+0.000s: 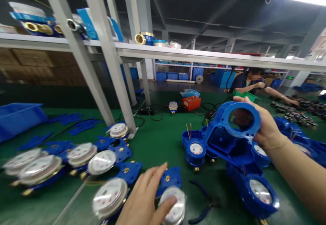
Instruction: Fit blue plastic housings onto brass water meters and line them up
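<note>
In my right hand (267, 126) is a blue plastic meter housing (229, 133) with a round ring opening, raised above the table and tilted toward me. The fingers grip it by the ring's right side. My left hand (146, 196) hovers low at the front, fingers stretched and thumb apart. Its thumb overlaps the edge of a round white-dialled water meter (174, 206) with a blue bracket (169, 181) behind it; whether they touch I cannot tell. Another water meter (110, 198) lies just left of that hand. Blue-handled pliers (203, 208) rest to the right.
More meters (40, 169) with blue brackets stand at left, near a blue bin (20, 119). Housed meters (259, 191) sit at right. A metal post (112, 58) rises from the green table (150, 133). An orange box (191, 102) stands farther back. A co-worker (251, 82) reaches toward dark parts.
</note>
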`<control>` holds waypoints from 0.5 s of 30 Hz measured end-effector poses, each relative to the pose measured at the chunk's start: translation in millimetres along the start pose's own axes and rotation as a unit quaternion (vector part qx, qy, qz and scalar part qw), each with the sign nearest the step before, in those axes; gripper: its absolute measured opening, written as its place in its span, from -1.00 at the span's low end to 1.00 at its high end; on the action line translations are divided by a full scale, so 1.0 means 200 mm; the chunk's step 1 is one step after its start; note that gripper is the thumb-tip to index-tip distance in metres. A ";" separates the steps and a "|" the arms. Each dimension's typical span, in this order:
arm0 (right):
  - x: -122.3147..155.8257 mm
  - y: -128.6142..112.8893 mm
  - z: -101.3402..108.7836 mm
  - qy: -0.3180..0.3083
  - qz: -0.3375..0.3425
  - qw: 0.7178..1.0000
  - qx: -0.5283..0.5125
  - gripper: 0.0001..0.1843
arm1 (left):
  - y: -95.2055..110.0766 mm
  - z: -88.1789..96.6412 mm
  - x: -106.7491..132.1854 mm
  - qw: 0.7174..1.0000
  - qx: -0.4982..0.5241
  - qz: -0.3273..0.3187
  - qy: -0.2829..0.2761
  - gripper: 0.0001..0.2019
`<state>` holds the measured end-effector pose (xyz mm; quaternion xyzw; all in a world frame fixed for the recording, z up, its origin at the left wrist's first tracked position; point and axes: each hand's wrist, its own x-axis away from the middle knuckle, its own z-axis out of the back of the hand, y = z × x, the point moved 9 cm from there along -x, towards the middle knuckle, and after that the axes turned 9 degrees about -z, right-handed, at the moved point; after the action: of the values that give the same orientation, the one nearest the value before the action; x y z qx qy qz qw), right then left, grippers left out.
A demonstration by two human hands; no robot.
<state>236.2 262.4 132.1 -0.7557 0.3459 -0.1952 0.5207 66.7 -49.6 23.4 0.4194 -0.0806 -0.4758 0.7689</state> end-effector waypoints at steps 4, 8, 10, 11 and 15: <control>0.26 0.31 -0.51 -0.100 -0.118 0.986 -0.065 -0.77 | 0.25 0.14 -0.09 0.965 0.245 -0.081 0.038 -0.53; 0.35 0.49 -0.77 -0.143 -0.193 0.968 -0.074 -0.74 | 0.23 0.09 -0.03 0.892 0.452 -0.012 -0.013 -0.54; 0.36 0.54 -0.82 -0.140 -0.210 0.965 -0.068 -0.71 | 0.17 0.09 0.04 0.871 0.491 0.023 0.006 -0.52; 0.36 0.56 -0.84 -0.135 -0.216 0.965 -0.065 -0.69 | 0.15 0.10 0.08 0.863 0.503 0.034 0.022 -0.52; 0.38 0.67 -0.88 -0.126 -0.238 0.961 -0.060 -0.68 | 0.10 0.10 0.17 0.841 0.539 0.051 0.026 -0.47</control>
<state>129.7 64.0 69.8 -0.8645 0.0987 -0.1957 0.4524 86.8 -84.6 41.3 0.7747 -0.3259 -0.3062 0.4470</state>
